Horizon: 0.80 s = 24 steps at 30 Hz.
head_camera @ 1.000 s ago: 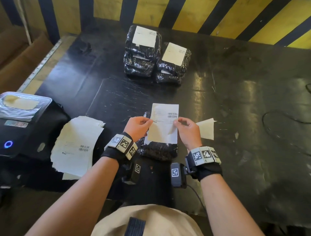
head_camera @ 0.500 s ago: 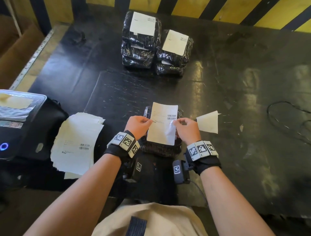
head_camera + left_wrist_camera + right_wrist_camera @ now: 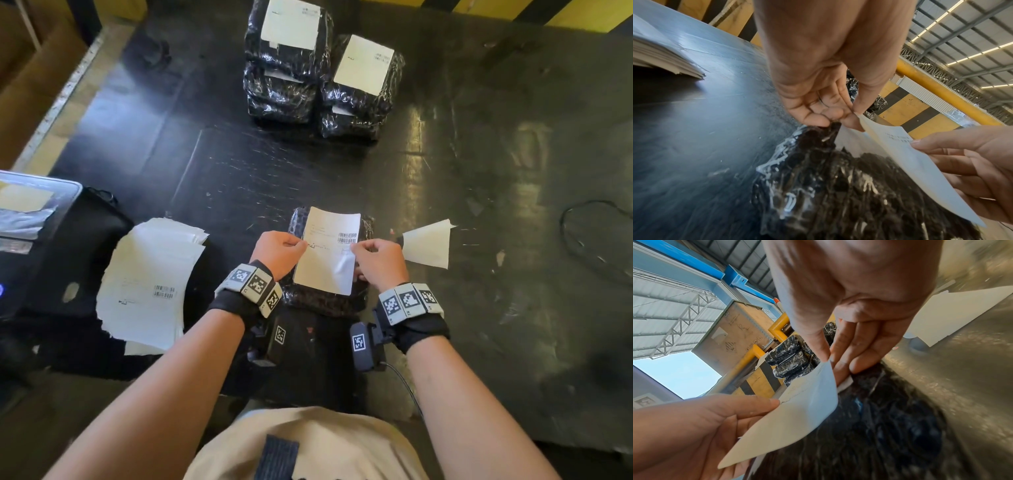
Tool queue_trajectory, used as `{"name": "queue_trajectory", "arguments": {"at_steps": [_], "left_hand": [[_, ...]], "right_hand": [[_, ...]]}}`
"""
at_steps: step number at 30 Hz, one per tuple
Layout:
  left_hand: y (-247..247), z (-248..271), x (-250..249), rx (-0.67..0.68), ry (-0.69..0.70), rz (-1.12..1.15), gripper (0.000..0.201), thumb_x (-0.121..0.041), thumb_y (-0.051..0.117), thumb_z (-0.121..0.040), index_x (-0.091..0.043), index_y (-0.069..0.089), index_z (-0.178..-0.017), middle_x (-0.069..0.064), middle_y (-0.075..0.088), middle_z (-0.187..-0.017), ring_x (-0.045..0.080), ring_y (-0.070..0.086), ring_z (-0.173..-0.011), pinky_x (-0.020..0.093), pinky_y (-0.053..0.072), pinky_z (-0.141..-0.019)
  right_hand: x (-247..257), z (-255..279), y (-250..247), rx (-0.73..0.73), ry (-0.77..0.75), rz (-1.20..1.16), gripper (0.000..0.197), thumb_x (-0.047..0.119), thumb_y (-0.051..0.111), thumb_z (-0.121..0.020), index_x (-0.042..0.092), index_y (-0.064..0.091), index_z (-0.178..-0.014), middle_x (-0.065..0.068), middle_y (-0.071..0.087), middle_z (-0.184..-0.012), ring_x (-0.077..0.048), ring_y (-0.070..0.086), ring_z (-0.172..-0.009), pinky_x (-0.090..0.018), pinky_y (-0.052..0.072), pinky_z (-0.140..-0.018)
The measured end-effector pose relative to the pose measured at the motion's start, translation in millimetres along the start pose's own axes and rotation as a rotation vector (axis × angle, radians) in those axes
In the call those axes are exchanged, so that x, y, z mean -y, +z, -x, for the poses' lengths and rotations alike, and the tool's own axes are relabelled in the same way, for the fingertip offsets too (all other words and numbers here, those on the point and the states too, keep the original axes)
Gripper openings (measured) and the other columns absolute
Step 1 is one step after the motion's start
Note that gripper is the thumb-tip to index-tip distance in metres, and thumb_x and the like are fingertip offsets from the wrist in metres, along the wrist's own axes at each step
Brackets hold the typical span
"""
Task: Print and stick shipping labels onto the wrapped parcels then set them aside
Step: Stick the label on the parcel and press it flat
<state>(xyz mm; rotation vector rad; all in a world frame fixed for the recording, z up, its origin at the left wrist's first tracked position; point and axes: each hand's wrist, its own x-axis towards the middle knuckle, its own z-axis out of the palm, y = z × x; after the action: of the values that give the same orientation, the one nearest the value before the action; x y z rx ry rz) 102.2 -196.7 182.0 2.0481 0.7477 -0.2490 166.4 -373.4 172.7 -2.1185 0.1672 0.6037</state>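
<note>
A white shipping label (image 3: pixel 329 253) with a barcode hovers just over a black plastic-wrapped parcel (image 3: pixel 325 301) near the table's front edge. My left hand (image 3: pixel 279 251) pinches the label's left edge, and my right hand (image 3: pixel 376 257) pinches its right edge. In the left wrist view the label (image 3: pixel 906 164) slopes over the parcel (image 3: pixel 838 186) while thumb and fingertips (image 3: pixel 849 118) nip its corner. In the right wrist view the label (image 3: pixel 797 412) bends between both hands above the parcel (image 3: pixel 890 418). Part of the label's underside is hidden.
Several labelled black parcels (image 3: pixel 322 65) are stacked at the back of the black table (image 3: pixel 479 171). A pile of label sheets (image 3: pixel 147 284) lies at the left beside a black printer (image 3: pixel 30 233). A peeled backing paper (image 3: pixel 428 245) and a cable (image 3: pixel 596 240) lie at the right.
The label has come down closer over the parcel, still held by both hands. The head view has tilted downward a little.
</note>
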Motion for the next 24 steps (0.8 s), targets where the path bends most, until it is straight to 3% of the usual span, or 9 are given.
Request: {"name": "queue_trajectory", "arguments": {"at_steps": [11, 21, 24], "left_hand": [[2.7, -3.8, 3.7, 0.006, -0.004, -0.018, 0.024, -0.026, 0.056, -0.094, -0.009, 0.073, -0.097, 0.006, 0.070, -0.093, 0.013, 0.062, -0.076, 0.021, 0.048, -0.062], [2.6, -7.2, 5.4, 0.013, -0.008, -0.033, 0.026, -0.027, 0.057, -0.094, -0.008, 0.072, -0.102, 0.006, 0.070, -0.097, 0.018, 0.064, -0.085, 0.024, 0.051, -0.070], [3.0, -9.0, 5.4, 0.021, -0.020, -0.037, 0.025, -0.026, 0.057, -0.094, -0.008, 0.073, -0.099, 0.006, 0.069, -0.094, 0.016, 0.062, -0.080, 0.022, 0.049, -0.064]], "right_hand": [[-4.0, -3.2, 2.0, 0.000, 0.025, -0.021, 0.014, 0.030, 0.064, -0.089, 0.026, 0.064, -0.076, 0.009, 0.068, -0.082, -0.017, 0.069, -0.079, -0.042, 0.059, -0.080], [-3.6, -2.9, 4.5, -0.013, 0.047, -0.013, 0.015, 0.031, 0.064, -0.089, 0.026, 0.063, -0.075, 0.009, 0.067, -0.084, -0.016, 0.068, -0.079, -0.041, 0.059, -0.080], [-2.7, -2.6, 5.4, -0.024, 0.057, -0.010, 0.017, 0.028, 0.064, -0.088, 0.025, 0.063, -0.071, 0.011, 0.066, -0.078, -0.017, 0.068, -0.077, -0.042, 0.059, -0.079]]}}
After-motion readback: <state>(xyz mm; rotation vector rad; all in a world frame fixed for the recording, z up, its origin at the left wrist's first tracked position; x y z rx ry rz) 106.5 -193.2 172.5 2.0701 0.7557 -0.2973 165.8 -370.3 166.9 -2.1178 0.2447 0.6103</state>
